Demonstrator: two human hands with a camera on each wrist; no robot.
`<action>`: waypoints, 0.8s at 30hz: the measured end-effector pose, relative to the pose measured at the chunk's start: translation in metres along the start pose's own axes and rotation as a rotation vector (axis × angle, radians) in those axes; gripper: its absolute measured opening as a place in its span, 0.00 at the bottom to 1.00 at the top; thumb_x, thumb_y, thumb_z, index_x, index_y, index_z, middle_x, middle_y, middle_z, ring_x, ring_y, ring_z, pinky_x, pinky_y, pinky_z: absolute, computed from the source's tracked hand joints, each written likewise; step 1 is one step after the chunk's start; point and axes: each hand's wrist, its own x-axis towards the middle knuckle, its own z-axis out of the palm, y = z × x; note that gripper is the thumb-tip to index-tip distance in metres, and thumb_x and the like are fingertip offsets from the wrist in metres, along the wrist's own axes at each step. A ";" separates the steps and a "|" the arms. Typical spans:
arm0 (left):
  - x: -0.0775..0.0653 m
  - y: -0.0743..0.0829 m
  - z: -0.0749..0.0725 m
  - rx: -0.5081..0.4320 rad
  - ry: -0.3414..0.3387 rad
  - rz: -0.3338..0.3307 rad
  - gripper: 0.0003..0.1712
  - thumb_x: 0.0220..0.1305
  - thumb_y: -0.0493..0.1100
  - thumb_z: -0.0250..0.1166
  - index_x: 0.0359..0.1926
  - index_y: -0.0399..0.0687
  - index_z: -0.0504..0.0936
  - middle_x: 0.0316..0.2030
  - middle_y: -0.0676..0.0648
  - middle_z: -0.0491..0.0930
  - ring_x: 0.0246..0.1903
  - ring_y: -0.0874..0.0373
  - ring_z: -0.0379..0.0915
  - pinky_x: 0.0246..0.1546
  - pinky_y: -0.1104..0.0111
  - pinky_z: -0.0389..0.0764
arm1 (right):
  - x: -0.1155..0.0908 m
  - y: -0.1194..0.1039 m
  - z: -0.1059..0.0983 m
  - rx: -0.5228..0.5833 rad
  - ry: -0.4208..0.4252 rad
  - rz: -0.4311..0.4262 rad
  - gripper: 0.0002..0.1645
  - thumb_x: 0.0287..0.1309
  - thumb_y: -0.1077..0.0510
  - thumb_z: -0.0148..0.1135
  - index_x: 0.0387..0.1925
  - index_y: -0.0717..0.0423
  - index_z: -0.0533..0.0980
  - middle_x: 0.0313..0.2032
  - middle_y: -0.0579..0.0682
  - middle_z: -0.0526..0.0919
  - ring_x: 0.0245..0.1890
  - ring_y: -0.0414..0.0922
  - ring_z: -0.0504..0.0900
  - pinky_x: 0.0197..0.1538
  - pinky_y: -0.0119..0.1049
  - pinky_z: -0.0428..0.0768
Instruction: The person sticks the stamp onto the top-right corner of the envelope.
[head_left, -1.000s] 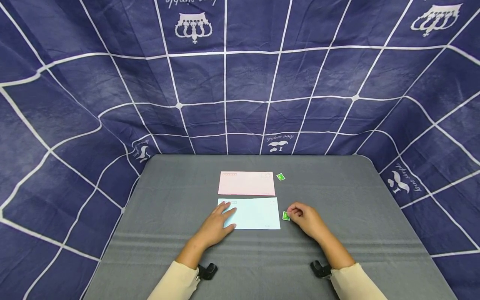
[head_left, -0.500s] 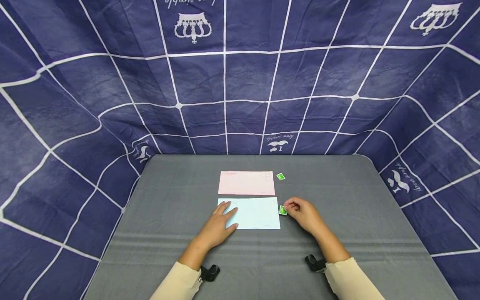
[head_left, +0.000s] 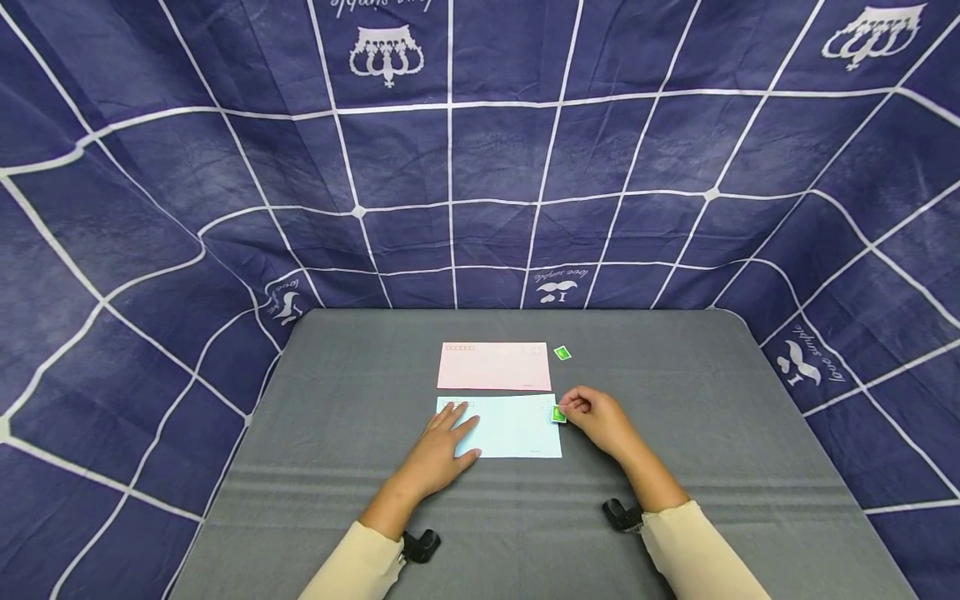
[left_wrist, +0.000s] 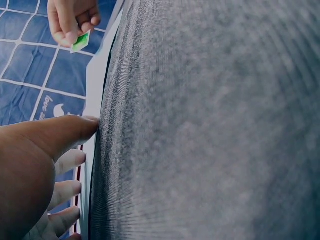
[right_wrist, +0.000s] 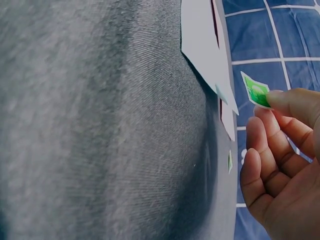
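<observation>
Two cream sleeves, left (head_left: 354, 565) and right (head_left: 699, 550), come in over the near part of a table covered in grey cloth (head_left: 330, 392); faint creases run crosswise over its front half. A black device (head_left: 422, 547) sits at the left wrist and another black device (head_left: 621, 515) at the right. The left hand (head_left: 438, 454) rests with fingers spread and extended on the left part of a pale blue envelope (head_left: 517, 429). The right hand (head_left: 600, 421) pinches a green stamp (right_wrist: 255, 94) between thumb and forefinger, its other fingers loosely bent. The wrist views show this stamp raised off the surface; from the head it overlaps the blue envelope's right edge. Just beyond lies a pink envelope (head_left: 491, 368), with a second stamp (head_left: 562, 353) tilted on the cloth just beside its upper right corner. Past the table's rounded far corners, a navy backdrop (head_left: 405, 154) rises behind and along both sides, ruled with white lines that go wavy in the folds, and printed with crowns, moustaches and upside-down lettering.

Compared with a second ago, the held stamp has travelled left and away from the person, from beside the blue envelope to over its edge. The left hand has slid slightly rightward; both envelopes and the second stamp stay put.
</observation>
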 end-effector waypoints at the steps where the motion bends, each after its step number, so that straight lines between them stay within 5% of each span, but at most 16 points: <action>1: 0.000 0.000 0.000 0.000 -0.001 -0.003 0.33 0.68 0.53 0.66 0.70 0.47 0.74 0.75 0.38 0.63 0.76 0.37 0.54 0.75 0.42 0.58 | 0.001 0.000 0.001 0.001 0.000 0.002 0.03 0.61 0.60 0.69 0.34 0.57 0.82 0.30 0.47 0.84 0.28 0.32 0.76 0.35 0.25 0.76; 24: 0.000 0.001 -0.001 -0.016 -0.014 -0.016 0.34 0.68 0.53 0.66 0.70 0.47 0.73 0.75 0.39 0.63 0.77 0.36 0.52 0.75 0.41 0.58 | 0.023 -0.006 0.016 -0.001 -0.055 0.044 0.03 0.60 0.61 0.69 0.34 0.56 0.81 0.30 0.47 0.84 0.30 0.36 0.77 0.36 0.26 0.76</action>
